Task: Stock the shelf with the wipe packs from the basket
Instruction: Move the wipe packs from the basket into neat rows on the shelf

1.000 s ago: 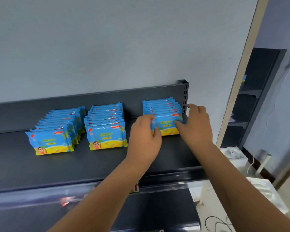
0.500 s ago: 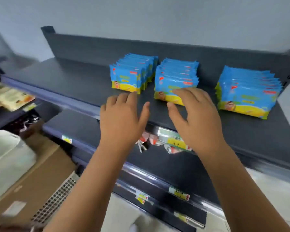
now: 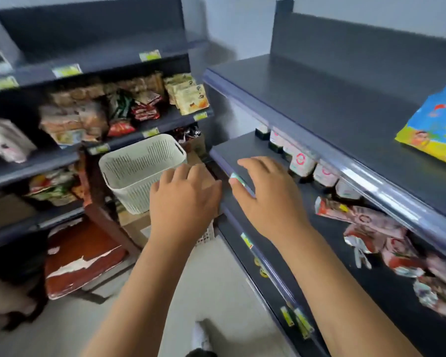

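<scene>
A cream slatted basket (image 3: 139, 171) stands on a cardboard box between two shelf units; its inside is hidden from here. Both hands hover in front of it, holding nothing. My left hand (image 3: 183, 202) is just right of the basket's rim, fingers loosely bent. My right hand (image 3: 268, 199) floats over the front edge of a lower dark shelf, fingers spread. One blue and yellow wipe pack (image 3: 433, 130) shows at the right edge, on the top dark shelf (image 3: 319, 99).
The left shelving unit (image 3: 62, 155) carries snack packets. Small boxes (image 3: 301, 163) and pink and red packets (image 3: 381, 233) sit on the lower shelf at right. A cardboard box (image 3: 137, 225) and a red board (image 3: 80, 256) lie on the floor.
The view has swung left and down, away from the rows of wipe packs toward the basket. Both hands left the packs and now hang in the air near the basket.
</scene>
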